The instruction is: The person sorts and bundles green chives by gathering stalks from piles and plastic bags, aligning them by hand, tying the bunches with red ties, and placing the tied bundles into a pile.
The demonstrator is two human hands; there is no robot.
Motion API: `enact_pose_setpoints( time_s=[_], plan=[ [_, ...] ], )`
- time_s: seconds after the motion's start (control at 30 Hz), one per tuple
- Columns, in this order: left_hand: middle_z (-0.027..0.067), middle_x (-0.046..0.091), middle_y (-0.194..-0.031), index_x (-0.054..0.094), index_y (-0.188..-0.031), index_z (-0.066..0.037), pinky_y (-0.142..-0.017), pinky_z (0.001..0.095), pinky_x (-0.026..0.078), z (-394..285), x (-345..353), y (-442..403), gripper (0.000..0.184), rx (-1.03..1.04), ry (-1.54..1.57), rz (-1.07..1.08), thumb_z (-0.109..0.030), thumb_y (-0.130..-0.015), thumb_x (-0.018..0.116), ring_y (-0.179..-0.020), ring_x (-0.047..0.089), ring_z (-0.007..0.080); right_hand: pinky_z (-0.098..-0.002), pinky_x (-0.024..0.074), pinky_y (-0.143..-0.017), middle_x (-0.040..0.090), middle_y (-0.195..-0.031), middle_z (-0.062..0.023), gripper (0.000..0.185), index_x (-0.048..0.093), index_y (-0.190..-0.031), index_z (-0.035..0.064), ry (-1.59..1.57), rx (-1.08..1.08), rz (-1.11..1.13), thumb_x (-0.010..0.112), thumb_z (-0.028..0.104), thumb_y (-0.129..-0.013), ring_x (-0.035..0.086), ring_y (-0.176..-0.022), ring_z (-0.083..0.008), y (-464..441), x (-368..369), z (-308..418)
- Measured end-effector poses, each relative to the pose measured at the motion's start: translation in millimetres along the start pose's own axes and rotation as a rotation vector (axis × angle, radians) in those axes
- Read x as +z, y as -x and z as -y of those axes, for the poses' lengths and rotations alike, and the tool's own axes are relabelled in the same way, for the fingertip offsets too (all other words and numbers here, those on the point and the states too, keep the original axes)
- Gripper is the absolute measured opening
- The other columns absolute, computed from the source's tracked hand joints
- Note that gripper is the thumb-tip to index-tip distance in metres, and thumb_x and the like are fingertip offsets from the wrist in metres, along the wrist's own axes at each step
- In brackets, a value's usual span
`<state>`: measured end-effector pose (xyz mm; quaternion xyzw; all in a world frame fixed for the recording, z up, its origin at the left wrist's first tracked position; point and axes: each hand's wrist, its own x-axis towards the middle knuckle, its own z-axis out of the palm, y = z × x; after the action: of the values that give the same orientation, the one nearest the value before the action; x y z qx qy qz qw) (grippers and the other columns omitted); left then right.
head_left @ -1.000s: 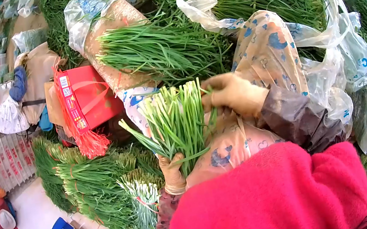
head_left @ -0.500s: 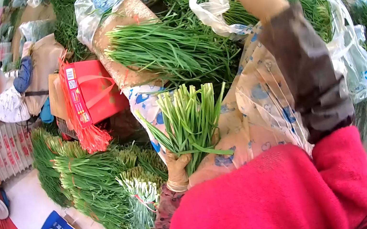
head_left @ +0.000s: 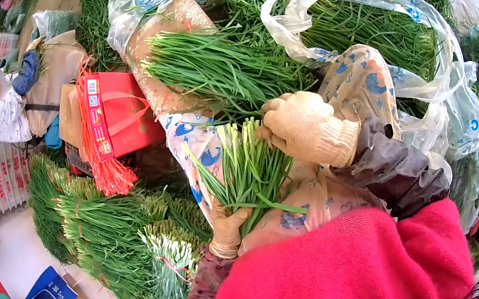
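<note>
My left hand [head_left: 228, 230], in a tan knit glove, is closed round the lower part of a bunch of garlic chives [head_left: 243, 174]. The bunch stands over my lap with its pale cut ends upward. At its upper right side my gloved right hand [head_left: 305, 123] has its fingers curled in against the stem ends. A second heap of chives [head_left: 207, 69] lies on a patterned board [head_left: 166, 32] just beyond. A printed plastic apron [head_left: 292, 217] covers my lap beneath the bunch.
To the left are stacked tied chive bundles [head_left: 108, 235] and a red box [head_left: 119, 112] with red ties [head_left: 110, 174] hanging from it. A large plastic bag [head_left: 455, 75] holding chives opens at the right. Another person [head_left: 6, 119] sits at the upper left.
My right hand has come down from the upper right, where it was raised with fingers apart, to the top of the bunch. The left hand keeps its hold.
</note>
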<state>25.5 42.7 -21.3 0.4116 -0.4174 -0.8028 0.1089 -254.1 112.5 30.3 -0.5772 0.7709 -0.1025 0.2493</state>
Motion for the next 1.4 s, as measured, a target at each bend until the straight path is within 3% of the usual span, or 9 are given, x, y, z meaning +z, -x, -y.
enact_pose_setpoints(
  time_s=[0.17,0.3,0.53,0.73,0.87,0.97,1.07,1.17,1.4],
  plan=[
    [0.0011,0.064,-0.099,0.049,-0.13,-0.006,-0.066,0.0236,0.048,-1,4,4,0.072,0.013,0.049,-0.014,-0.011,-0.068,0.085,-0.077,0.058,0.0096,-0.0346,0.0543,-0.069,0.066,-0.088,-0.0131,0.015,0.064,-0.093,0.0031,-0.295,0.204,-0.795,0.063,0.016,-0.086,0.066,-0.076,-0.0261,-17,-3,-74],
    [0.0008,0.064,-0.103,0.049,-0.13,-0.006,-0.07,0.0244,0.049,-4,-5,2,0.071,0.017,0.026,0.042,-0.019,-0.07,0.085,-0.082,0.059,0.0096,-0.0334,0.0514,-0.079,0.066,-0.104,-0.0133,0.034,0.058,-0.109,0.0007,-0.032,0.346,-0.603,0.068,0.02,-0.083,0.066,-0.092,-0.0236,10,-23,-83],
    [0.003,0.063,-0.116,0.05,-0.13,-0.009,-0.076,0.0279,0.053,13,-29,-9,0.07,0.087,0.126,0.129,-0.017,-0.07,0.085,-0.094,0.063,0.0136,-0.0313,0.0444,-0.097,0.044,-0.143,-0.0084,0.085,0.026,-0.148,0.0045,-1.3,0.165,0.183,0.074,0.006,-0.079,0.055,-0.114,-0.0167,32,53,-72],
    [0.0061,0.054,-0.131,0.045,-0.136,-0.006,-0.1,0.0351,0.044,2,-13,-10,0.09,0.091,0.119,0.132,-0.023,-0.06,0.09,-0.118,0.054,0.0209,-0.0398,0.0311,-0.107,0.039,-0.143,-0.0209,0.115,0.015,-0.151,0.0063,-1.726,-0.181,0.306,0.078,0.057,-0.069,0.038,-0.13,-0.0276,5,56,-56],
    [0.0063,0.056,-0.128,0.046,-0.135,-0.005,-0.1,0.0341,0.044,-10,-6,-18,0.085,-0.013,0.178,0.295,-0.023,-0.064,0.089,-0.116,0.055,0.0207,-0.0349,0.0373,-0.104,0.045,-0.141,-0.0124,0.097,0.036,-0.144,0.0029,-1.64,-0.183,0.172,0.082,0.046,-0.07,0.045,-0.126,-0.0192,-12,31,-21],
    [0.0069,0.06,-0.12,0.042,-0.136,-0.003,-0.092,0.0332,0.049,-12,6,-17,0.083,0.048,0.072,0.091,-0.03,-0.07,0.085,-0.108,0.059,0.0181,-0.0241,0.0464,-0.08,0.063,-0.098,-0.0006,0.042,0.061,-0.117,0.0,-1.216,0.265,0.088,0.074,0.011,-0.078,0.057,-0.085,-0.0096,-23,20,-6],
    [0.006,0.059,-0.122,0.042,-0.136,-0.004,-0.093,0.033,0.048,-5,1,-24,0.08,0.048,0.11,0.054,-0.028,-0.072,0.082,-0.108,0.058,0.0174,-0.0233,0.0452,-0.072,0.061,-0.083,-0.0013,0.031,0.063,-0.112,0.0038,-1.619,0.311,-0.318,0.07,0.01,-0.082,0.056,-0.076,-0.0095,-26,40,-5],
    [0.0058,0.057,-0.126,0.043,-0.137,-0.005,-0.099,0.0314,0.042,-6,-3,-24,0.074,0.049,0.164,0.095,-0.019,-0.075,0.08,-0.113,0.055,0.0171,-0.035,0.0481,-0.084,0.061,-0.106,-0.0088,0.049,0.053,-0.128,0.0069,-2.102,0.252,-0.553,0.071,0.021,-0.085,0.059,-0.095,-0.0196,-31,75,-58],
    [0.0071,0.053,-0.131,0.038,-0.141,-0.001,-0.099,0.0326,0.044,-22,4,-34,0.091,0.04,0.11,0.197,-0.06,-0.078,0.069,-0.116,0.053,0.0173,-0.0452,0.0319,-0.109,0.036,-0.148,-0.0127,0.112,0.022,-0.15,0.0116,-1.927,-0.081,0.082,0.082,0.053,-0.065,0.036,-0.136,-0.0282,18,84,-33]
  ],
)
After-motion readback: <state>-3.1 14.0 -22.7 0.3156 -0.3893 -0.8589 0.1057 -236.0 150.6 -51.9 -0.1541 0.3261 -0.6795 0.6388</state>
